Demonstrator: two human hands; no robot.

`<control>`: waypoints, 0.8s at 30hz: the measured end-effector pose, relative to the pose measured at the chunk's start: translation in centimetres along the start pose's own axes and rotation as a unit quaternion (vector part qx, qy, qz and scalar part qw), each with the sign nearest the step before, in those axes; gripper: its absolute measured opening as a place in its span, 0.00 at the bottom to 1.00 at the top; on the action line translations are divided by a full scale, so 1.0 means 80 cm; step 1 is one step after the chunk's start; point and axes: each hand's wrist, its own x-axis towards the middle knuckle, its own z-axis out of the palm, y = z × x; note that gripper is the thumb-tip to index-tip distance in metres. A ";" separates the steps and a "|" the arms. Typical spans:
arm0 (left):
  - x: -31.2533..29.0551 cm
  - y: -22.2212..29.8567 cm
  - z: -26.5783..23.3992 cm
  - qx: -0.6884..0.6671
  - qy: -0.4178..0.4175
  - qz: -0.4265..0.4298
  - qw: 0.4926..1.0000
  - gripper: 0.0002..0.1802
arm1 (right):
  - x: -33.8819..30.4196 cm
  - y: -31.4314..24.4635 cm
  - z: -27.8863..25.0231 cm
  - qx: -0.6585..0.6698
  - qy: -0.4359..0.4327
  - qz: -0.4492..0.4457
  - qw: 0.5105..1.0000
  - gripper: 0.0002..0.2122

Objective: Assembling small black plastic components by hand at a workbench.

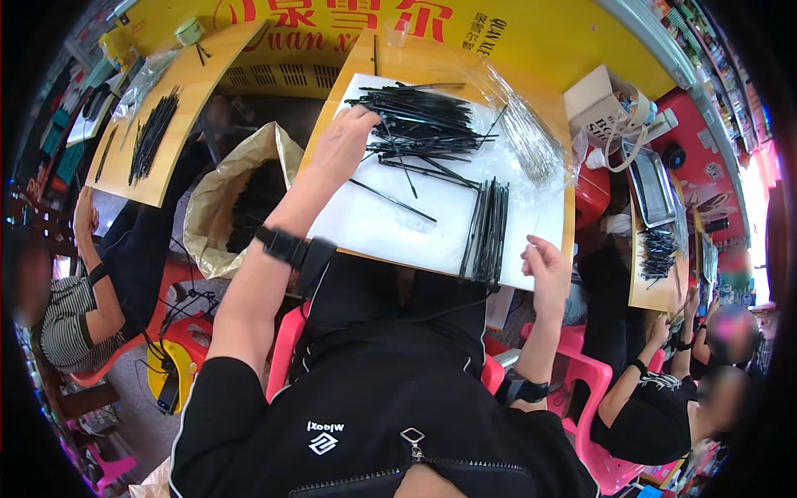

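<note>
A large pile of thin black sticks (427,116) lies on a white foam-like sheet on the tabletop. At the pile's left side is my left hand (344,141), its fingers pinched together at the upper end of one thin black stick (400,162) that slants down over the sheet. Another stick (392,200) lies alone below it. Closer to me, a neat row of black sticks (486,232) lies lengthwise. My right hand (545,264) is by the sheet's right edge, thumb and fingertips together; whatever they hold is too small to make out.
Clear plastic packaging with thin pale sticks (527,137) lies on the table's right side. A large tan sack (207,207) with dark contents stands left of the table. People work at side tables left and right, with black sticks (154,137) on the left one.
</note>
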 end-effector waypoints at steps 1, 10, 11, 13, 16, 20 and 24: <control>0.015 -0.005 0.003 0.002 0.005 0.001 1.000 0.13 | -0.005 -0.002 0.009 0.015 -0.005 -0.004 1.000 0.11; 0.059 -0.029 0.033 0.057 -0.193 0.124 0.972 0.07 | -0.027 -0.003 0.033 0.036 -0.023 -0.012 0.999 0.10; 0.058 -0.033 0.033 0.054 -0.192 0.115 0.973 0.05 | -0.026 -0.004 0.033 0.037 -0.022 -0.015 0.999 0.10; 0.054 -0.020 0.014 0.027 -0.208 0.070 0.975 0.05 | -0.027 -0.004 0.034 0.054 -0.023 -0.009 0.998 0.10; 0.040 -0.010 -0.005 -0.007 -0.199 0.029 0.980 0.07 | -0.026 -0.006 0.043 0.096 -0.041 -0.008 0.994 0.10; 0.009 0.001 -0.017 -0.271 -0.396 -0.271 0.835 0.10 | -0.028 0.000 0.072 0.189 -0.088 0.033 0.977 0.08; -0.040 0.010 -0.011 -0.369 -0.426 -0.313 0.764 0.10 | -0.037 -0.001 0.106 0.277 -0.148 0.087 0.946 0.06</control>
